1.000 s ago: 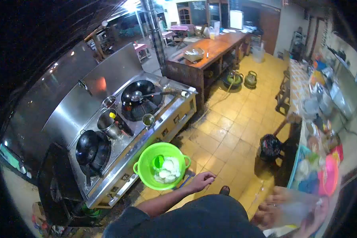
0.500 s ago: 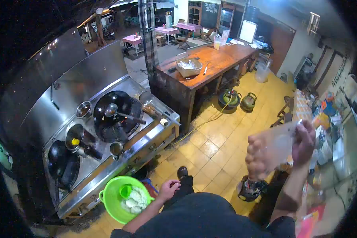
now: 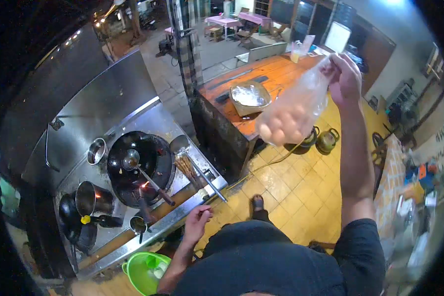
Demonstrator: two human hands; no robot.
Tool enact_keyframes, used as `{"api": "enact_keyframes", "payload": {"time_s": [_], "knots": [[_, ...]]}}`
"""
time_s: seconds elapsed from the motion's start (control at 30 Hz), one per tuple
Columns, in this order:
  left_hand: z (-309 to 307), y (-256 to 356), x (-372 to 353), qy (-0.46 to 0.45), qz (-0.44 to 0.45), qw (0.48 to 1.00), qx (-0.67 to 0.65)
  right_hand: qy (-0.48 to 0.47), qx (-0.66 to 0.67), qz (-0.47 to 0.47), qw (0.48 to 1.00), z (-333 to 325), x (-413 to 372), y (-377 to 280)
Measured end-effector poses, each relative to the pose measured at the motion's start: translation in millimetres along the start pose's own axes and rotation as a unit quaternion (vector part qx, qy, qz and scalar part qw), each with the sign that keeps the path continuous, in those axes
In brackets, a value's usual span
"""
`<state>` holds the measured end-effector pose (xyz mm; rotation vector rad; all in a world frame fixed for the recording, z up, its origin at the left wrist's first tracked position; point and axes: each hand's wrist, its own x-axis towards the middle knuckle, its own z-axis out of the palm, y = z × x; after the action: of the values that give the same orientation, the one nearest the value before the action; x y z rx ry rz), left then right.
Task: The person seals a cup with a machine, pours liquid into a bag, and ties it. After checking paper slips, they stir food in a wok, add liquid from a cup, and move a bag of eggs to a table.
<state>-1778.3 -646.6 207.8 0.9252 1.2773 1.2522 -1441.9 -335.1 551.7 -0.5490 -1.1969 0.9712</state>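
My right hand (image 3: pixel 345 76) is raised and closed around the gathered top of a clear plastic bag (image 3: pixel 313 86). Several brown eggs (image 3: pixel 286 123) rest in the bottom of the bag, which hangs over the corner of the wooden counter (image 3: pixel 217 79). Lower down, my left hand (image 3: pixel 197 222) is beside the stove's front edge, its fingers loosely curled and apart with nothing visible in them. Below my left forearm stands a green bucket (image 3: pixel 138 276), its contents partly hidden by the arm.
On the steel stove (image 3: pixel 158 116) sit a large black wok (image 3: pixel 126 180) with a ladle (image 3: pixel 155 185), a pot (image 3: pixel 94 197) and a dark bottle (image 3: pixel 106 221) with a yellow cap. A basket (image 3: pixel 250 98) is on the counter. A gas cylinder (image 3: pixel 327 141) stands on the tiled floor (image 3: pixel 281 197).
My right hand has lifted the bag of eggs and swung it left, from the right-hand side to over the counter corner. My body has moved toward the stove, and my left hand is nearer its edge.
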Motion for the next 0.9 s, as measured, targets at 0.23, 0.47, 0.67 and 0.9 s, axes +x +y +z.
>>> {"api": "enact_keyframes", "payload": {"time_s": [0.23,0.47,0.67,0.9], "knots": [[38.7,-8.9,65.5,0.2,-0.018,0.98,0.007,-0.11,0.06,0.038,0.991,17.3,129.5,145.5],[109.3,48.8,190.0,0.241,0.014,0.97,-0.016,-0.14,0.094,0.178,0.969,23.1,193.5,272.5],[131.0,66.1,327.1,0.141,0.022,0.982,0.125,-0.191,0.061,0.222,0.954,14.0,212.2,328.0],[163.6,75.7,467.1,0.161,0.106,0.962,0.193,-0.283,-0.028,0.271,0.92,-16.0,220.1,355.5]]}}
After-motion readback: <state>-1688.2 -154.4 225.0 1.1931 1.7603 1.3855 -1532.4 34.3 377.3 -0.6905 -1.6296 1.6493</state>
